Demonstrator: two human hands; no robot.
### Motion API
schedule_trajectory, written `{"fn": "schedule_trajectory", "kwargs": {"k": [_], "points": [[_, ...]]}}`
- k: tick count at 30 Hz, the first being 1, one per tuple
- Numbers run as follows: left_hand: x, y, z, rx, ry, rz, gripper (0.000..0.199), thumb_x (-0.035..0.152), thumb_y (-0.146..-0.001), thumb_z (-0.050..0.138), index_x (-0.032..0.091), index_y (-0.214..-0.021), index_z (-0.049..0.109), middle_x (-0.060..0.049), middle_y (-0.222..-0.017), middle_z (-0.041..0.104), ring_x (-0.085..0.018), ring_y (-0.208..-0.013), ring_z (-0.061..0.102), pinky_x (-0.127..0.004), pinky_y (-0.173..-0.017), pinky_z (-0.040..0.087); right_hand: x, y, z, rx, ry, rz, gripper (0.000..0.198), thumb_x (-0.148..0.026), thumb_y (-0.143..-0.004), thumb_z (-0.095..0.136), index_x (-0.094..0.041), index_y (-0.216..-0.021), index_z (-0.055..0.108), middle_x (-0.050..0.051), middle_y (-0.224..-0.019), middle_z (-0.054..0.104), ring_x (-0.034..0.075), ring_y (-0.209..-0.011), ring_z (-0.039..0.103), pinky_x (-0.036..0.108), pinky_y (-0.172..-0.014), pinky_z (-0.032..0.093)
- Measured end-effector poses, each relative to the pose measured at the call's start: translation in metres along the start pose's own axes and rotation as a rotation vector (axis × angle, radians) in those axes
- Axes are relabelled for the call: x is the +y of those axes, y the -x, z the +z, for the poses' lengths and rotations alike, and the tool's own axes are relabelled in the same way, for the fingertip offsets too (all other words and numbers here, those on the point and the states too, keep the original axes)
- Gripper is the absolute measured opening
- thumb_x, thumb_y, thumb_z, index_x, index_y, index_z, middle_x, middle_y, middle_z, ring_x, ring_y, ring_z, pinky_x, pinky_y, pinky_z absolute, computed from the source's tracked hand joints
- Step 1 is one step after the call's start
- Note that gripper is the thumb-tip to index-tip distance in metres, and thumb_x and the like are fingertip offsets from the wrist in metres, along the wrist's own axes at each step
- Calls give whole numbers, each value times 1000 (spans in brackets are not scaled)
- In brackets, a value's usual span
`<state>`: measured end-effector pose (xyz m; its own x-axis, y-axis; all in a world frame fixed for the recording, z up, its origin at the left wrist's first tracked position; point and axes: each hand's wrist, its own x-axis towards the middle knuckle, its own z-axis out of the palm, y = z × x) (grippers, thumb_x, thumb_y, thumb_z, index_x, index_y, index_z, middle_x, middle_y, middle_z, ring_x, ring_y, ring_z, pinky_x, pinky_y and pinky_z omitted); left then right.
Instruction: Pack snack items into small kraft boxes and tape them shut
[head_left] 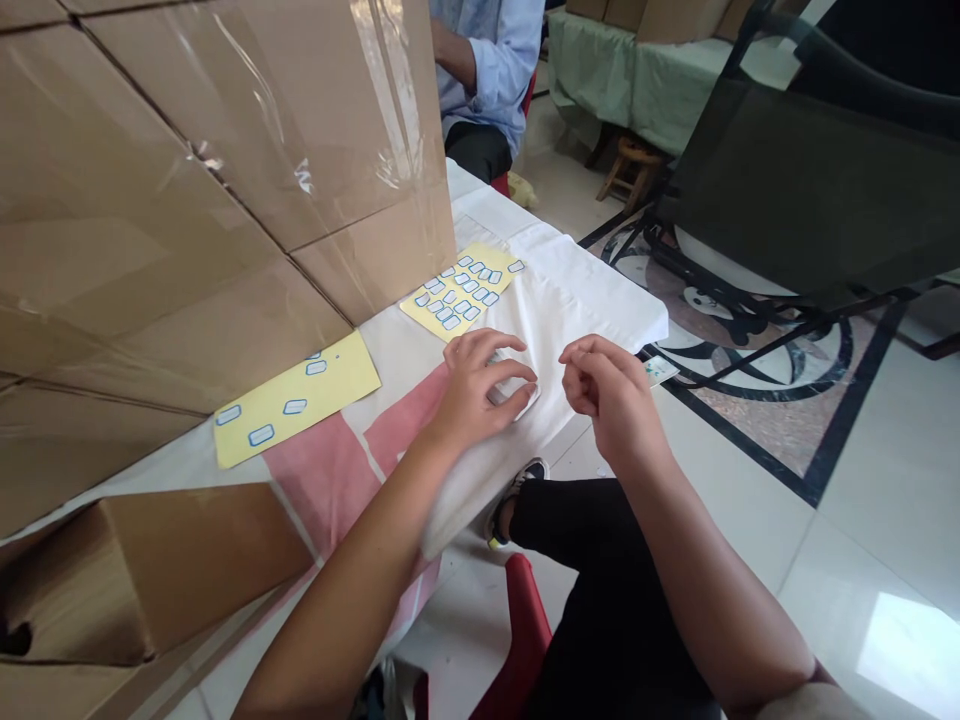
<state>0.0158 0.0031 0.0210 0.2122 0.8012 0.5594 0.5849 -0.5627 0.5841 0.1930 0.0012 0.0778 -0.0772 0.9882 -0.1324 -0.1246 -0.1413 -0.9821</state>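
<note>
My left hand (484,385) is curled at the table's edge, thumb and fingers around a small white flat object (527,398) that they partly cover. To its right my right hand (611,390) is raised with fingertips pinched together; whatever is between them is too small to make out. A white card with green print (660,371) shows just behind that hand, and I cannot tell whether the palm holds it. Beyond my left hand lies a yellow sheet (420,308) bearing many small blue-edged white labels. Another yellow sheet (341,375) at the left has several such labels.
Large taped cardboard boxes (225,150) are stacked along the table's left side. An open carton (202,540) stands at lower left. The table wears a white and pink cloth (592,285). Across it sits a person (491,60). A dark folding chair (795,180) is at right.
</note>
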Motion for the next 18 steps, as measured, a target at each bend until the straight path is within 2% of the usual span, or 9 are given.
{"fn": "schedule_trajectory", "kwargs": {"k": [5, 9, 12, 16, 18], "points": [[0, 0, 3, 109, -20, 13, 7, 32, -92, 72, 30, -85, 73, -1, -112, 71, -24, -116, 57, -48, -108, 36, 1, -2, -1, -84, 209, 132, 15, -35, -88, 61, -21, -85, 56, -2, -66, 63, 7, -45, 36, 25, -46, 24], [0, -1, 3, 164, -35, 58, 9, 35, -93, 72, 31, -85, 75, -2, -107, 72, -24, -111, 59, -48, -104, 41, 1, 0, 2, -158, 136, 229, 25, -47, -90, 60, -23, -92, 49, -1, -68, 69, 8, -39, 38, 24, -43, 22], [1, -1, 3, 177, -56, 79, 15, 41, -92, 72, 32, -82, 77, -3, -103, 72, -24, -108, 60, -48, -102, 42, 0, 1, 4, -152, 81, 223, 23, -41, -86, 61, -24, -94, 48, -4, -61, 64, 8, -39, 37, 24, -43, 21], [1, -1, 3, 168, -61, 86, 20, 46, -93, 70, 34, -79, 78, -3, -105, 73, -24, -109, 58, -48, -102, 42, -1, 3, 4, -145, 141, 172, 26, -23, -75, 64, -23, -96, 48, -12, -45, 44, 8, -42, 32, 22, -44, 21], [0, -1, 3, 169, -51, 104, 19, 47, -93, 70, 35, -81, 78, -3, -106, 73, -24, -109, 58, -48, -103, 40, -1, 4, 4, -170, 155, 179, 28, -22, -74, 65, -23, -96, 48, -11, -46, 46, 8, -42, 32, 21, -44, 21]]}}
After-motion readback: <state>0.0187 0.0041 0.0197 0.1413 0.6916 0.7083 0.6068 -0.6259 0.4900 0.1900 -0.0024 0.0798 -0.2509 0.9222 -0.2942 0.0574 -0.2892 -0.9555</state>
